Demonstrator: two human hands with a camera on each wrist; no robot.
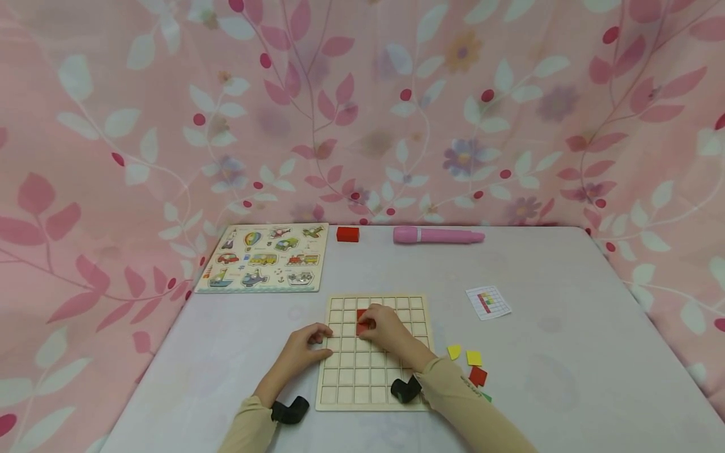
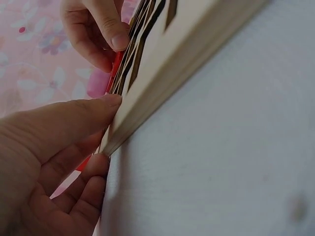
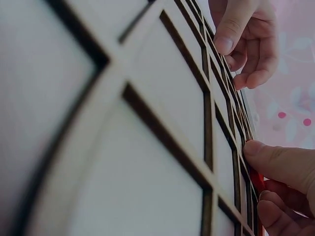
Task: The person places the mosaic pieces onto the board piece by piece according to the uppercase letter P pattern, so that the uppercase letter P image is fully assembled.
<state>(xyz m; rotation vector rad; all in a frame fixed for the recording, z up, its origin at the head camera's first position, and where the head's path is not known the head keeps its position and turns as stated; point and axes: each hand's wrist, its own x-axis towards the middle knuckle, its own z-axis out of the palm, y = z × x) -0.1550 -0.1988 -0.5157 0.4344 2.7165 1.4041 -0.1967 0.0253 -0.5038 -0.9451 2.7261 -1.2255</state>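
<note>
A wooden grid board (image 1: 346, 377) lies flat on the table in front of me. My left hand (image 1: 299, 352) rests at its left edge, thumb and forefinger spread apart along the rim; in the left wrist view the thumb (image 2: 74, 118) touches the frame. Over the upper middle cells, my right hand (image 1: 391, 330) pinches a red square tile (image 1: 361, 329) between thumb and fingers, down at the grid. Just beyond it another red tile (image 1: 360, 313) sits in a cell, partly covered by the fingers. Red also shows beneath the right fingertips in the right wrist view.
Right of the board lie yellow pieces (image 1: 473, 358), a red piece (image 1: 478, 376) and a green piece partly under the right sleeve. A pattern card (image 1: 488, 302) is farther right. Behind are a vehicle puzzle (image 1: 266, 258), a red block (image 1: 348, 234) and a pink pen-shaped object (image 1: 438, 236).
</note>
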